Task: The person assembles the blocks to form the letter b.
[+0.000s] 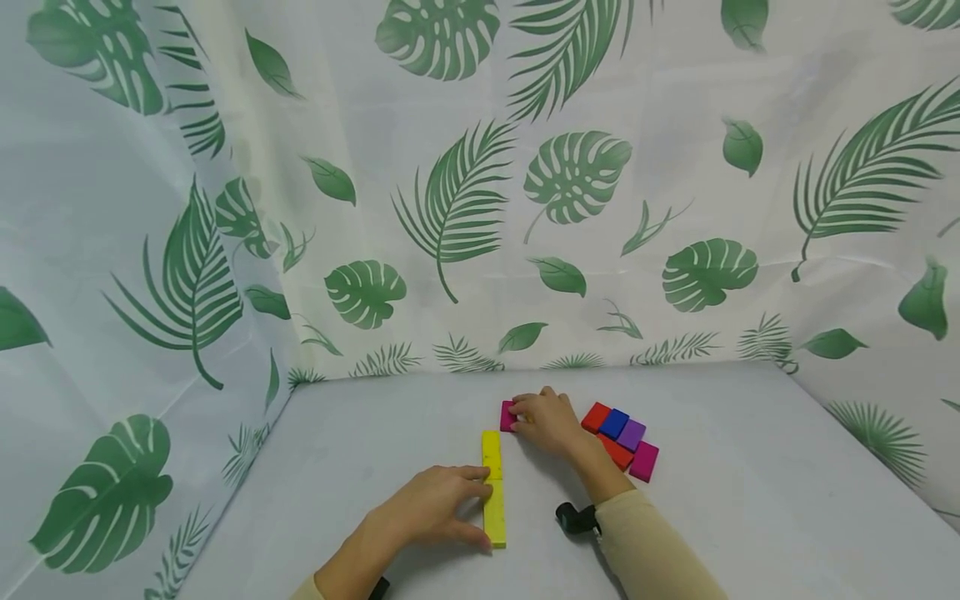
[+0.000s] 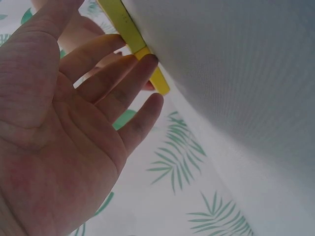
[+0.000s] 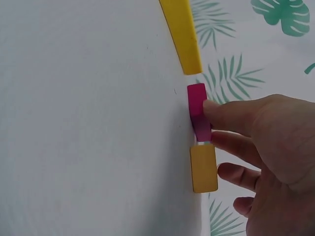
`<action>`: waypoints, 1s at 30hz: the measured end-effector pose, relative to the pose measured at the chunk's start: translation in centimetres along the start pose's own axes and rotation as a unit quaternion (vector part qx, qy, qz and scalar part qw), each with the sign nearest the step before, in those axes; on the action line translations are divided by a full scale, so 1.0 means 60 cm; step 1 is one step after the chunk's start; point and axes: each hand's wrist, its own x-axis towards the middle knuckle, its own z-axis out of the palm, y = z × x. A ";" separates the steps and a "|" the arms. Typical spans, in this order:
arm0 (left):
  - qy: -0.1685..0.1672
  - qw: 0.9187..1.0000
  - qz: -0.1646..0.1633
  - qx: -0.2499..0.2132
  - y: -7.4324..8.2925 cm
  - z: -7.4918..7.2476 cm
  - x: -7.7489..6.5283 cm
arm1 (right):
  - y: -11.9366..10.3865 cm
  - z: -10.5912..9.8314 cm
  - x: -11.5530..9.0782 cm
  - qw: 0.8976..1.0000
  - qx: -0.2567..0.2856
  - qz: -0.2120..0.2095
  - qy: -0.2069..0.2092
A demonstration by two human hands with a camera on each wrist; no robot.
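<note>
Right of centre in the lower part of the head view, the right hand [image 1: 551,421] pinches the pink block [image 1: 508,417] between thumb and fingers. The block is at the table [image 1: 360,433], just past the far end of two yellow blocks. In the right wrist view an orange block [image 3: 204,168] sits directly below the pink block, under the other fingers; whether the two touch is hard to tell from this angle.

The left hand [image 1: 438,504], lower centre of the head view, has its fingers spread and gently bent, with fingertips at the left side of the yellow row. That row runs up the frame end to end: the upper yellow block [image 1: 491,450], then the lower yellow block [image 1: 494,521], by whose near end the thumb lies.

Right of the right hand is a close group: an upper red block [image 1: 597,417], a blue block [image 1: 613,423], a purple block [image 1: 632,434], a lower red block [image 1: 615,454] and a second pink block [image 1: 644,461]. A leaf-printed curtain [image 1: 465,333] fills the upper frame.
</note>
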 end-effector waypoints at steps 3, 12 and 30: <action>0.001 1.000 0.000 -0.001 -0.001 0.001 0.000 | -0.005 0.003 0.003 1.000 0.005 0.006 0.007; -0.005 1.000 -0.011 -0.004 0.002 0.001 0.000 | -0.016 0.017 0.014 1.000 -0.004 0.011 0.024; -0.007 1.000 -0.010 -0.002 -0.001 0.002 0.001 | -0.015 0.029 0.014 0.998 0.057 0.020 0.019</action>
